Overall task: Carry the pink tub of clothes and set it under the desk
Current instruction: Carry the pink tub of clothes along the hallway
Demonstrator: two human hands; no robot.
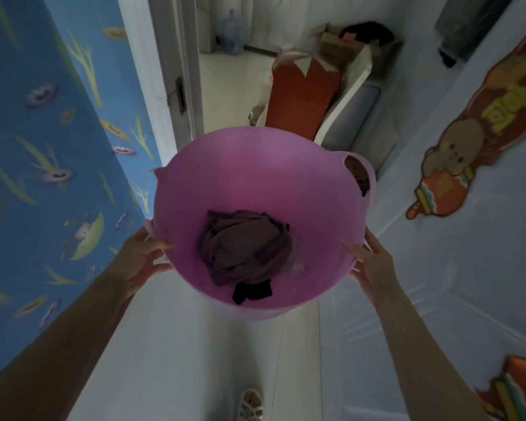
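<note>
I hold the pink tub in front of me above the floor, its opening tilted toward me. Dark purple clothes lie bunched at its bottom, with a black piece at their near edge. My left hand grips the tub's left rim, thumb inside the rim. My right hand grips the right rim the same way. The tub has a cut-out handle at the upper right. No desk is in view.
A blue patterned wall runs along my left. Ahead is a doorway to a room with an orange cushion, cardboard boxes and a water jug. A white door with cartoon stickers is on my right. My sandalled foot stands on the pale floor.
</note>
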